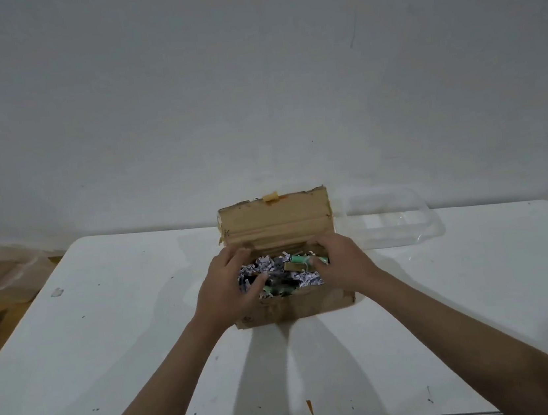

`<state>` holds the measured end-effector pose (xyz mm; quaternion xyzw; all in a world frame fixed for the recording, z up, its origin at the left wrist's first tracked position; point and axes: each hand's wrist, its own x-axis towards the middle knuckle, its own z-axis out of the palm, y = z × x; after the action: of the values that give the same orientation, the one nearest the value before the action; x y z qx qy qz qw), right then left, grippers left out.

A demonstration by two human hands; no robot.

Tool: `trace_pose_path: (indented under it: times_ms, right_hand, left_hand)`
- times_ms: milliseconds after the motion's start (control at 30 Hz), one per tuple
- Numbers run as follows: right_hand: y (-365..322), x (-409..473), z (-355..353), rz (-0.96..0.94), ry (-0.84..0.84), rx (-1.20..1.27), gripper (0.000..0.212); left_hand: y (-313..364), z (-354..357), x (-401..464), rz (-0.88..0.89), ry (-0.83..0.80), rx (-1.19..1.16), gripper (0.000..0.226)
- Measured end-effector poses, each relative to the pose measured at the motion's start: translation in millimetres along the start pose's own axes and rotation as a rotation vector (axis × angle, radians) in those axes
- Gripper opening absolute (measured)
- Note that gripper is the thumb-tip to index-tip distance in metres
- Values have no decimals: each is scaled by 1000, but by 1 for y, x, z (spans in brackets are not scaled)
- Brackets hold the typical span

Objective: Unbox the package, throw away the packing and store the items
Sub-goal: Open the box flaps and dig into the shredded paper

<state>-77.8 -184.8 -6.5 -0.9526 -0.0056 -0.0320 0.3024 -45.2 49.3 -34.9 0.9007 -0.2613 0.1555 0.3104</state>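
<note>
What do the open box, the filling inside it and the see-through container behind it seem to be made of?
The box looks like plain brown cardboard, matte, with ragged edges and tape remnants. The filling appears to be shredded printed paper, white strips with dark marks, mixed with pale green pieces whose material I cannot tell. The container looks like thin clear plastic, glossy, with the table showing through.

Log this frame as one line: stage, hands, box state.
stage: unpacking | cardboard box: open on table | left hand, right hand: both reaching into shredded paper | clear container: behind-right

Two bare forearms, left hand [228, 283] and right hand [343, 262] without sleeves or gloves
</note>
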Motion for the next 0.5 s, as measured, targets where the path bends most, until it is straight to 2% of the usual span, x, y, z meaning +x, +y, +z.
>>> trace_pose_path:
  times_ms: [133, 200, 267, 367, 500]
  right_hand:
    - [-9, 10, -4, 169, -159, -90, 32]
    - [-13, 16, -7, 208, -187, -106, 25]
    - [-17, 23, -9, 214, -206, -108, 20]
    - [-22, 31, -13, 215, -245, -109, 24]
    - [-21, 38, -12, 263, -380, -190, 36]
  left_hand:
    - [19, 3, 9, -278, -52, -111, 40]
    - [21, 3, 17, -362, -85, -99, 37]
    - [21, 0, 26, -418, -120, -86, 40]
    - [22, -3, 38, -436, -216, -37, 50]
    - [13, 4, 47, -452, -444, 81, 55]
